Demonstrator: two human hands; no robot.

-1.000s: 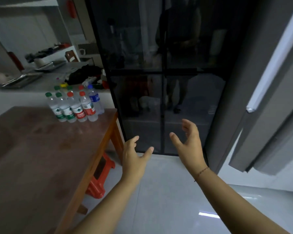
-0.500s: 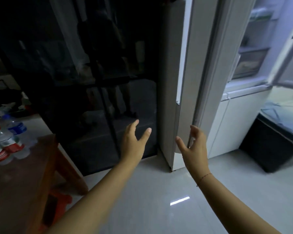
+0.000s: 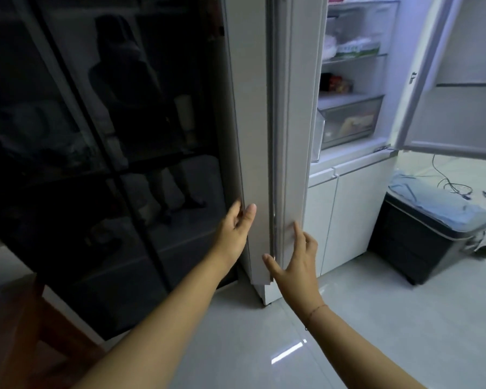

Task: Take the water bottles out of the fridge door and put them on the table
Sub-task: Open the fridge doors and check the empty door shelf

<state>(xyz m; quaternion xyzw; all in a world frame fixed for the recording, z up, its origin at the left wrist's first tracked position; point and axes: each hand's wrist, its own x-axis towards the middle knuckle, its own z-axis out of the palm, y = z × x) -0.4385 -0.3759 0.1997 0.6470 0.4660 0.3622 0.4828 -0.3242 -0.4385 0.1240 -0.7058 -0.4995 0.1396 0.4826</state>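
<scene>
Here both hands are empty, fingers spread and relaxed: the left hand [image 3: 236, 231] is at the near edge of the fridge door [image 3: 253, 122], which is seen edge-on, and the right hand [image 3: 296, 262] is just beside it. No water bottles show (probably on the door's hidden inner racks). Chilled, they would likely be weighty and slippery, best gripped round the middle. Glossy floor tiles [image 3: 348, 318]; the table [image 3: 17, 332] corner is near left, a black bin [image 3: 421, 242] far right

Cabinet [image 3: 96, 164] left of fridge door [image 3: 250, 122]; probably a bin [image 3: 421, 242] far right.
</scene>
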